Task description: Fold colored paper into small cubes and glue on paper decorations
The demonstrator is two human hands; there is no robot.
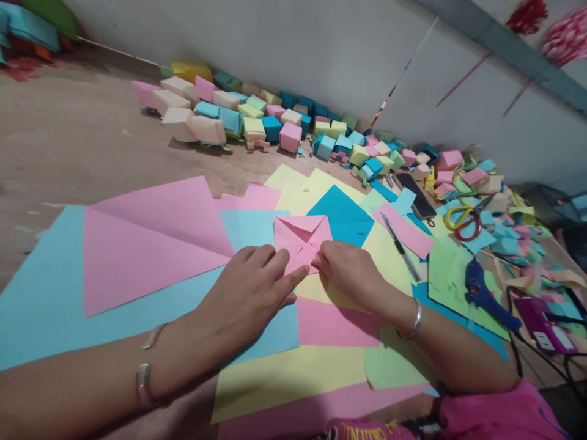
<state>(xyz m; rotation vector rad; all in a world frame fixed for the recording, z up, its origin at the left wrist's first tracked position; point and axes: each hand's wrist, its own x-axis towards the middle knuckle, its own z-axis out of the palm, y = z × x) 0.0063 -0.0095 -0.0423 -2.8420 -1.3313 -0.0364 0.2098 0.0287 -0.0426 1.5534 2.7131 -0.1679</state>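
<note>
A small square of pink paper (301, 227), folded like an envelope with flaps meeting near its middle, lies on the layered sheets. My left hand (250, 293) holds it down at the left and lower edge, fingers partly curled and one finger stretched along the bottom fold. On the lower right corner, my right hand (351, 272) has its thumb and fingers pinched together. The fingertips cover that corner. Under and around both hands spread a creased large pink sheet (147, 238), a light blue sheet (41, 293) and a dark blue square (342, 214).
Many small folded paper boxes (290, 137) line the wall. To the right are a craft knife (401, 247), a phone (415, 194), scissors (468, 220), a blue glue gun (488, 296) and a magenta device (543, 324) with black cables. Yellow sheets (284, 373) lie nearest me.
</note>
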